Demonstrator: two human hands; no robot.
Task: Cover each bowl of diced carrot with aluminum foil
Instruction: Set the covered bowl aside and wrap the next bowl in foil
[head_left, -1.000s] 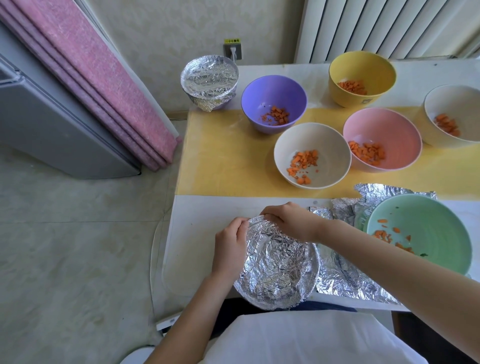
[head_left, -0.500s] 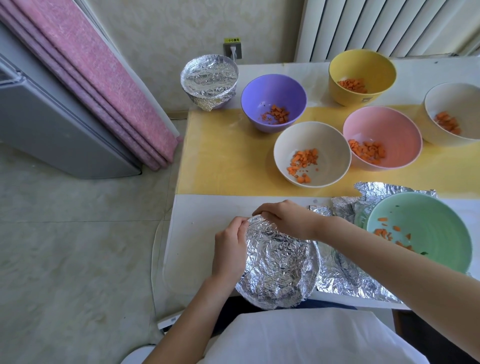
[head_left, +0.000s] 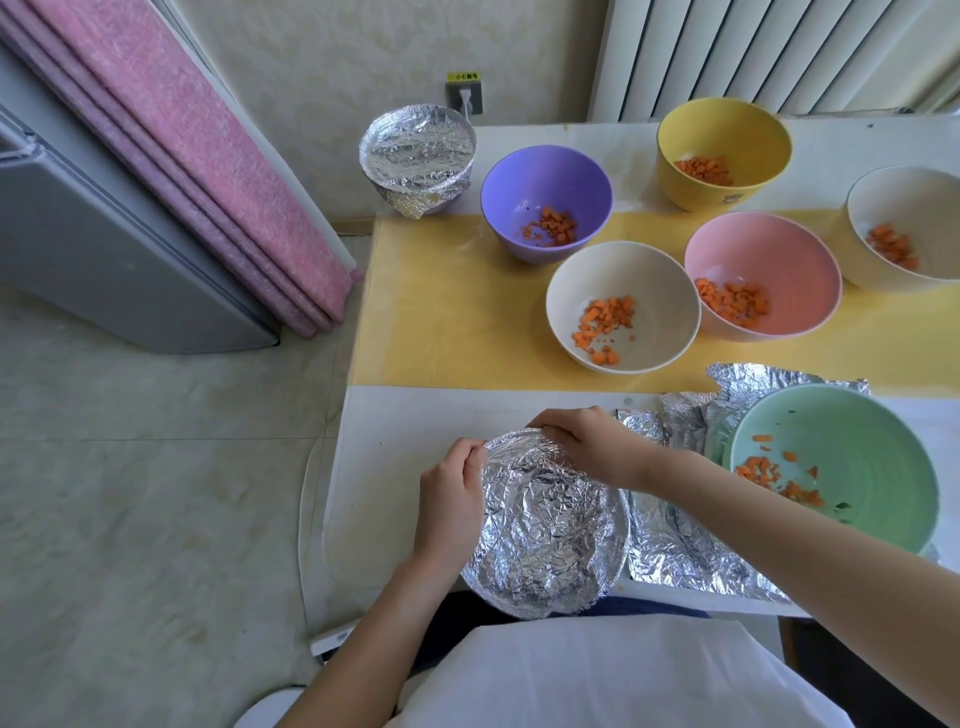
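Since the last second brought almost no movement, you are still on the same crimping step. Your left hand (head_left: 452, 493) keeps its fingers curled round the left rim of the foil-topped bowl (head_left: 550, 530), which sits at the near edge of the counter (head_left: 415, 415), right in front of you. Your right hand (head_left: 592, 447) stays hooked over the far rim, its fingers pinching the foil down. The fingertips have crept only slightly along the edge.

The foil looks tucked round all of the rim that shows, so I judge this bowl nearly finished. Just to its right lie loose foil sheets (head_left: 675, 545), partly under the green bowl (head_left: 857, 457), whose carrot is uncovered.

Across the back, the finished bowl (head_left: 418, 150) stands wrapped at the left corner. The purple bowl (head_left: 545, 176), cream bowl (head_left: 660, 291), pink bowl (head_left: 779, 244), yellow bowl (head_left: 727, 130) and right-edge bowl (head_left: 924, 208) remain open. Six bowls are left to cover.
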